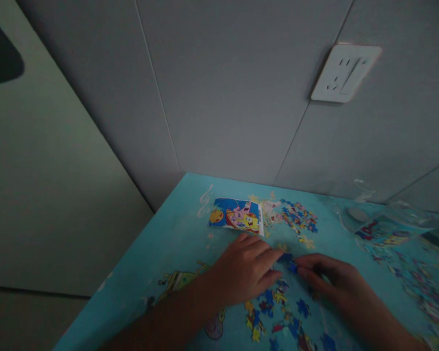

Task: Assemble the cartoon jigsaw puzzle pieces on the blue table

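My left hand (247, 270) rests palm-down on the turquoise table (168, 243), fingers curled together toward a small blue puzzle piece (288, 261). My right hand (332, 280) comes in from the right and its fingertips pinch the same blue piece, so the two hands meet over it. Several loose puzzle pieces (274, 312) lie scattered just below and between the hands. A colourful cartoon reference picture (236, 214) lies flat beyond my left hand. Another cluster of pieces (298, 219) sits right of the picture.
A clear plastic container (384, 219) stands at the table's right rear, near the grey wall. A white wall socket (346, 73) is mounted above. The table's left edge (113, 273) drops off to the floor. The lighting is dim.
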Tool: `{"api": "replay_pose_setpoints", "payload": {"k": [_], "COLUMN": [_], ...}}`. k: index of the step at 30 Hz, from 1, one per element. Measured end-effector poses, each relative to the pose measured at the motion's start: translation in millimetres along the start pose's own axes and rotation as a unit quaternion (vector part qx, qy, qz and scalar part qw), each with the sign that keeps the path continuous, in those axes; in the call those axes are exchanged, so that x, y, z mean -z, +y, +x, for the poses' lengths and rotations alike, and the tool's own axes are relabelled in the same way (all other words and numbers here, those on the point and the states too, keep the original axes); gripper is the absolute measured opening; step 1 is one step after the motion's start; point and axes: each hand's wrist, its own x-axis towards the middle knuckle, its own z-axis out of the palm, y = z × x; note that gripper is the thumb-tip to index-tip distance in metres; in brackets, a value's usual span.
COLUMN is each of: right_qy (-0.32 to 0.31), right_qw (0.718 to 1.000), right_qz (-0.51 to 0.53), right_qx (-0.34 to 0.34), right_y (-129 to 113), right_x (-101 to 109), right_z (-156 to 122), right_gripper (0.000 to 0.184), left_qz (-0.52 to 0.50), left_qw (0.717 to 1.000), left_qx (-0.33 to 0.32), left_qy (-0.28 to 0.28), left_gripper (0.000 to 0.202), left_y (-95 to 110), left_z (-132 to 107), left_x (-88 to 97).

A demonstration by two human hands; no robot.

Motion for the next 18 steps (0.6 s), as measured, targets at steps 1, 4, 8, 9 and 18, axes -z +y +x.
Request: {"api": "replay_pose_setpoints", "payload": {"k": [1,4,8,9,18], "right_qy": [-0.001,-0.023,-0.024,-0.019,0.012], "right_qw": [1.000,0.993,0.977,0.972,0.958], "right_qz": [0.024,0.115,0.213,0.233,0.285], "right_qx": [0.010,0.024,0.008,0.005,0.020], "right_y": [-7.2,-22.5,-27.3,-27.4,-24.2], "right_x": [-4.1,-14.1,-22.8,-24.9,-41.3], "right_z": [3.7,16.7,25.5,24.8,7.7], "right_gripper": [0.029,0.026,0.028,0.029,0.029], "left_qz": [-0.012,-0.060,-0.122,-0.137,-0.286], "left_qw": [1.000,0.997,0.989,0.985,0.937], "left_qx": [0.009,0.039,0.066,0.074,0.189], "left_qy": [0.001,0.000,0.054,0.070,0.065], "left_gripper": [0.039,0.046,0.041,0.039,0.021], "left_y": [-0.1,-1.5,-2.3,-1.7,5.2], "left_z": [-0.4,-0.8,-0.2,0.2,4.0], "left_x": [-0.4,-0.9,-3.1,-3.8,-5.8]}}
